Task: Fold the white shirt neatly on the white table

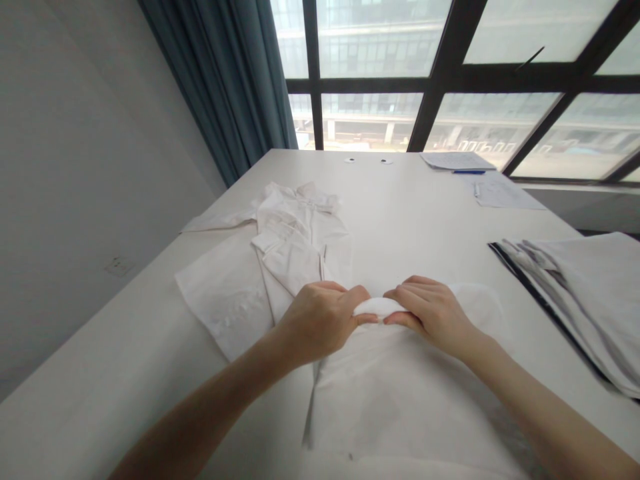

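Note:
My left hand [327, 317] and my right hand [433, 310] are both closed on a white garment [390, 393] spread in front of me. Between my fingers a short, smooth white fold [381, 307] of it stands up, pinched by thumbs and fingers from both sides. Whether this fold is a collar I cannot tell. The garment's lower part runs toward the near edge of the view, partly behind my right forearm. Left of and beyond my hands, a second white garment [295, 233] with sleeves lies crumpled, its hem toward the left.
Everything lies on a white table [400, 220]. At the right, a stack of white cloth [600, 287] rests on a dark-edged board. Papers [457, 161] and a blue pen [469, 172] are at the far right. A blue curtain [225, 73] and windows stand behind.

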{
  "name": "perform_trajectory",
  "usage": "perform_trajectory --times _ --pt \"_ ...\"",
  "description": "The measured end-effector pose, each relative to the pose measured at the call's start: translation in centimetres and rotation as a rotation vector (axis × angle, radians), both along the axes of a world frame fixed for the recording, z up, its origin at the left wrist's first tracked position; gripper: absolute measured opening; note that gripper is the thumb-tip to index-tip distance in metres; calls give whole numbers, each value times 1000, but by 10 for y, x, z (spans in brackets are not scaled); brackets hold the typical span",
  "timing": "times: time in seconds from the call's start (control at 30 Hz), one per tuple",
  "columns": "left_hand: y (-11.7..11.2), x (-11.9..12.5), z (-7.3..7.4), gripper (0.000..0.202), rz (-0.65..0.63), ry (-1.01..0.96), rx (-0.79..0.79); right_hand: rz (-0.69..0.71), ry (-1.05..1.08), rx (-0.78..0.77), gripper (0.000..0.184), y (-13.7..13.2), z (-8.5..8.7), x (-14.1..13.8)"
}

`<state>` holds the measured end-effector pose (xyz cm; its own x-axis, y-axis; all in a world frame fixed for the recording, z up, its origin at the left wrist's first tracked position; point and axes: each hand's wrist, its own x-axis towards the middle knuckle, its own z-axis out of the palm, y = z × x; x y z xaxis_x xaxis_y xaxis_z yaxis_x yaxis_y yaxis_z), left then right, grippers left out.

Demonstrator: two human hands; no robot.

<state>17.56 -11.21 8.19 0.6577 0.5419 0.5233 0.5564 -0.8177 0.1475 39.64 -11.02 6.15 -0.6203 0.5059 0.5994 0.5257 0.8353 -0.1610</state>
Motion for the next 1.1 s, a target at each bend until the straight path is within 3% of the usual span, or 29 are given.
perform_trajectory --times 0.37,1.1 --pt "0 0 -1 50 26 31 56 -76 -73 41 47 -1 -2 1" --pt "2 -4 -4 48 70 172 52 -94 -108 -17 47 5 -9 10"
